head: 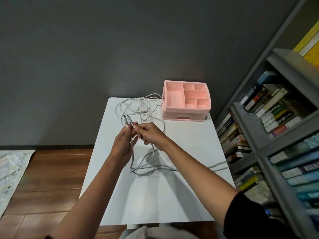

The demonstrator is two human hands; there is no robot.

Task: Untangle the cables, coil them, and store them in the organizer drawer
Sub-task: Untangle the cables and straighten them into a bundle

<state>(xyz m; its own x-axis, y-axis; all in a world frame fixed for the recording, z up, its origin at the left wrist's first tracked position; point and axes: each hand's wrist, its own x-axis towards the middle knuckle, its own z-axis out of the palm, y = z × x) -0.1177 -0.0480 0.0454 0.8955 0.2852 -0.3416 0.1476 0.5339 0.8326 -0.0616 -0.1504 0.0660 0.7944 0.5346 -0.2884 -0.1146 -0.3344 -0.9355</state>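
Note:
Above the middle of the white table [181,187], my left hand [122,144] and my right hand [150,135] both pinch a grey cable near its plug ends [126,119]. That cable hangs down from my hands and loops on the table [146,168]. A tangle of white and grey cables [141,107] lies at the table's far side. At the far right corner stands the pink organizer [186,109], its top compartments open and bare, its front drawer shut.
A grey bookshelf [276,128] packed with books stands close along the table's right side. One cable runs off the right table edge [219,165]. A dark wall lies behind the table. Wooden floor and a pale rug [10,171] are on the left.

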